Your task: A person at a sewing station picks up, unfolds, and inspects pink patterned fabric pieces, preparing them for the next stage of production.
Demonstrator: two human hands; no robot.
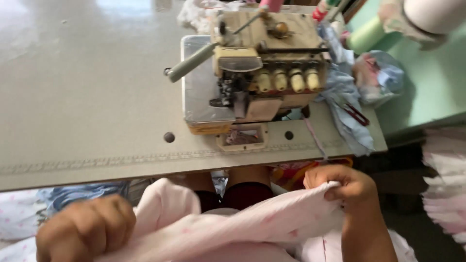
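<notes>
A pale pink cloth (233,228) with small pink spots stretches across my lap, below the table's front edge. My left hand (87,233) is closed in a fist on its left part, at the lower left. My right hand (344,187) pinches the cloth's upper edge at the right, with the fingers curled over the fold. Between my hands the cloth runs taut as a folded ridge. A beige overlock sewing machine (257,73) stands on the grey table (82,106) beyond my hands, with several yellowed tension knobs on its front.
Light blue cloth scraps (347,106) and red-handled snips (357,114) lie right of the machine. A pale green thread cone (366,34) stands at the back right. Folded pink-and-white fabric (446,189) is piled at the right. A measuring scale runs along the table's front edge.
</notes>
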